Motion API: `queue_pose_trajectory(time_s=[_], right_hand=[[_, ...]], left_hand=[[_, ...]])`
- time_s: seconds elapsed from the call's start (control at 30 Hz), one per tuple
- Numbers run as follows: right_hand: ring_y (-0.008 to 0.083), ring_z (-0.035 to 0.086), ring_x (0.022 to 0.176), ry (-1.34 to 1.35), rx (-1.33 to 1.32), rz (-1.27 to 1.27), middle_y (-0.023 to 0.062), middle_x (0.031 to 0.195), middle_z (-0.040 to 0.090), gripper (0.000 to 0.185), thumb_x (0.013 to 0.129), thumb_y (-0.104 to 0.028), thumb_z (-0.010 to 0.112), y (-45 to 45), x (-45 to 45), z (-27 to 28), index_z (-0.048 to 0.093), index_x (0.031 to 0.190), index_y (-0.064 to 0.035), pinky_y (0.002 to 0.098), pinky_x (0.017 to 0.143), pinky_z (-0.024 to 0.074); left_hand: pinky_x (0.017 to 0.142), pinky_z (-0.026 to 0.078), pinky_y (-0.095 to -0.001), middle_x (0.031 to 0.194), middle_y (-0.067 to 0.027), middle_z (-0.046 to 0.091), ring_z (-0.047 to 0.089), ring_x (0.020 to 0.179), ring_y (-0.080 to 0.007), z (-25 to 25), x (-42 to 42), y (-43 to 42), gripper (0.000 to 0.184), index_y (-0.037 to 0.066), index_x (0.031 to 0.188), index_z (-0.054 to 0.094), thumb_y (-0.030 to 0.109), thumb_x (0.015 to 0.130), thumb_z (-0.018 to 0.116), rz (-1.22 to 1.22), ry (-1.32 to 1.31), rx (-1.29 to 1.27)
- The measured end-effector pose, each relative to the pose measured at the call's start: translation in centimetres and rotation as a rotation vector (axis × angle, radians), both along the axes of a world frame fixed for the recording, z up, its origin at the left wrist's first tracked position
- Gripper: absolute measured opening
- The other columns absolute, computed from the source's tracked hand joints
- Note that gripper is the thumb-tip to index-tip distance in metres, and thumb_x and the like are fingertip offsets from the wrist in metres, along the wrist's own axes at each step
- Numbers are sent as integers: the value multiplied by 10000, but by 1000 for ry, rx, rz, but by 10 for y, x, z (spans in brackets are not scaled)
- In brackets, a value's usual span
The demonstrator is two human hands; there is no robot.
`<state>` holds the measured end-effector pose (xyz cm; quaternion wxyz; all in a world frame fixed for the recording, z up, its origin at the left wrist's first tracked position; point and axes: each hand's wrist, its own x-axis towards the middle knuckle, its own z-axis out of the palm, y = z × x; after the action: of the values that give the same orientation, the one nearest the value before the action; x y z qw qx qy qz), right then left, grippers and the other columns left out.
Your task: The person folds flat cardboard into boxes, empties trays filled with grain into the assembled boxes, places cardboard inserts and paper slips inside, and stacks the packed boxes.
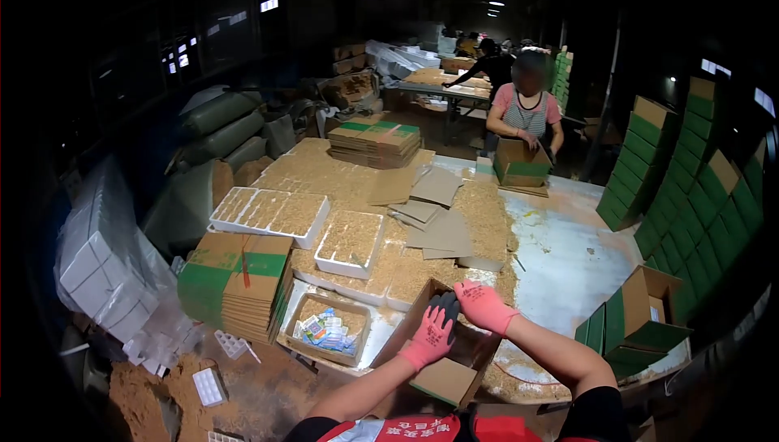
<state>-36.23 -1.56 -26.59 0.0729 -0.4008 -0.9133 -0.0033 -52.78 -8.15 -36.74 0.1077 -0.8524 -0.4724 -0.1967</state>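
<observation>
An open cardboard box (446, 379) stands at the near edge of the table, its flaps spread. My left hand (432, 333), in a pink glove with dark fingertips, lies over the box's left side with its fingers stretched out. At the box's far right rim is my right hand (484, 307), also in a pink glove, its fingers bent and pressed together; whatever they may hold is hidden. Left of the box, a shallow tray (363, 336) holds small printed packets (326, 330). The inside of the box is mostly in shadow.
Sawdust-filled white foam trays (318, 235) and cardboard sheets (438, 231) lie beyond. Flattened green-brown cartons (235, 280) are bundled at left. Across the table a person (527, 109) handles another box (522, 164). Open cartons (641, 312) stand at right, near tall green stacks (637, 166).
</observation>
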Motion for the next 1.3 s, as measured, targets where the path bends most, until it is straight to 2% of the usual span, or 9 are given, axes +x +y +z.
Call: queue_pose_trajectory(time_s=[0.23,0.43,0.6,0.77,0.9,0.93,1.13,1.2,1.3], right_hand=[[353,537,980,-124,179,23,204,1075,566,476,824,-184,577,-34,9,-40,503,1214,79,423,868,458],[395,391,1274,223,-601,-125,192,1258,550,407,908,-287,538,-86,18,7,574,1252,-71,473,1068,334],[408,349,1302,801,278,-671,205,1388,420,487,914,-279,544,-51,20,-72,465,1347,-71,549,1097,238],[416,353,1304,755,248,-753,221,1378,415,441,927,-195,520,-17,-24,-92,468,1342,-55,488,1101,283],[365,383,1305,1214,175,-772,203,1346,463,405,937,-100,456,-13,-28,-113,474,1334,-21,397,1115,295],[326,384,1327,1334,131,-656,178,1379,458,414,945,-104,447,-8,-21,-120,460,1347,-4,375,1118,288],[323,382,1330,1082,235,-1014,190,1399,450,452,975,-149,422,-68,18,-142,388,1390,25,367,1121,272],[263,503,1160,2012,-649,-889,112,1265,518,470,995,-345,498,-87,9,-222,442,1307,2,372,1009,398],[188,502,1195,1750,-500,-1056,60,1288,538,480,996,-339,511,-99,4,-231,415,1393,-87,310,995,417]], left_hand=[[1088,293,-512,1278,-199,467,424,1221,-355,-6,14,11,676,-1,1341,457,248,742,647,-214,-395,346],[1160,206,-506,1384,-248,439,343,1353,-393,-30,-12,16,566,-44,1287,502,250,814,604,-418,-144,-188],[1172,173,-487,1419,-242,419,341,1364,-372,-42,-1,28,557,-29,1342,453,272,880,527,-387,166,-166],[1132,239,-513,1375,-270,451,384,1322,-393,130,-57,15,523,-31,1241,532,365,899,546,-396,-28,-217],[1139,208,-523,1412,-314,372,324,1333,-469,41,-56,29,957,-55,1434,284,580,805,625,-409,-689,-816],[1164,171,-498,1457,-301,326,277,1383,-429,27,-28,13,980,-40,1472,236,618,828,572,-252,-118,-374],[1187,148,-455,1479,-252,327,233,1419,-395,-5,-59,7,820,-48,1463,253,474,904,548,-349,-286,-443],[1188,167,-447,1474,-251,336,252,1408,-402,17,-93,11,791,-54,1458,253,421,905,559,-296,-440,-644],[1164,241,-445,1485,-214,361,337,1375,-362,-67,-136,14,685,-26,1450,310,309,921,588,-331,-545,-370]])
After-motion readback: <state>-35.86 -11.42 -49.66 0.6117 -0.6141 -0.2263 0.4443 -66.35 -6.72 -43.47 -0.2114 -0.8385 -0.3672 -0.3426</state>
